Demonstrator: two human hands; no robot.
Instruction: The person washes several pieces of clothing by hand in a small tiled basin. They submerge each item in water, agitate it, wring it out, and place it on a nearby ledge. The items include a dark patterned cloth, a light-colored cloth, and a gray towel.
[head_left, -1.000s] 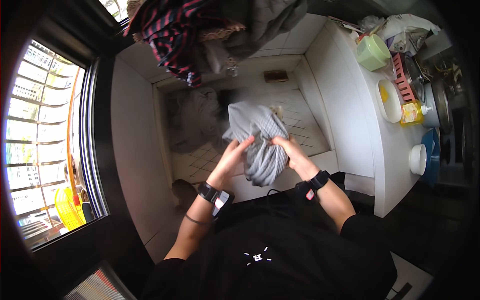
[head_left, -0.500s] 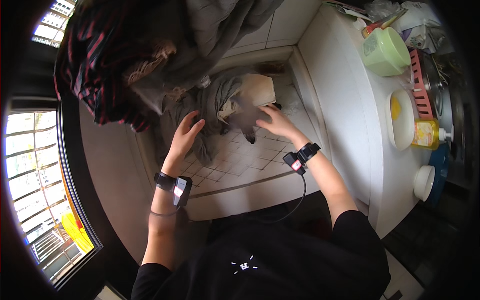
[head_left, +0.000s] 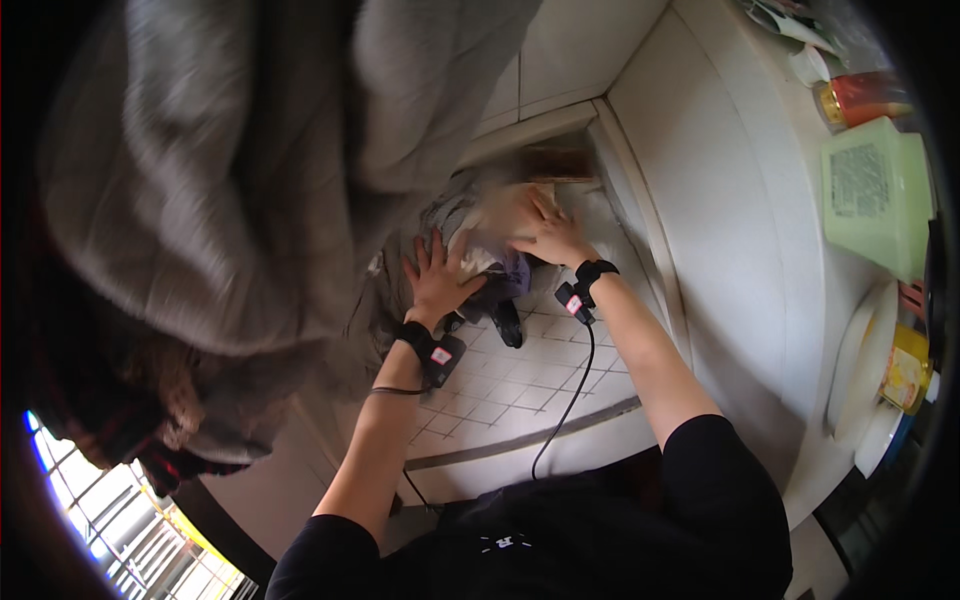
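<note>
A pile of cloth lies on the white tiled floor of a low-walled basin. In it I make out grey cloth, a pale piece and a bit of purple cloth. My left hand is spread over the near left side of the pile, fingers apart. My right hand reaches over the pale cloth at the right, with fingers stretched out and thumb apart. Blur hides whether either palm presses on the cloth. From the near side of the pile sticks a dark, narrow piece.
A large grey blanket hangs close at the left, with red-striped dark cloth below it. The white ledge at the right bears a green tub, a red bottle and a yellow bottle. A barred window is lower left.
Both hands have come down toward the cloth pile, and the left has moved right with its fingers spread. The view has shifted, so the grey blanket now fills much of the left side.
</note>
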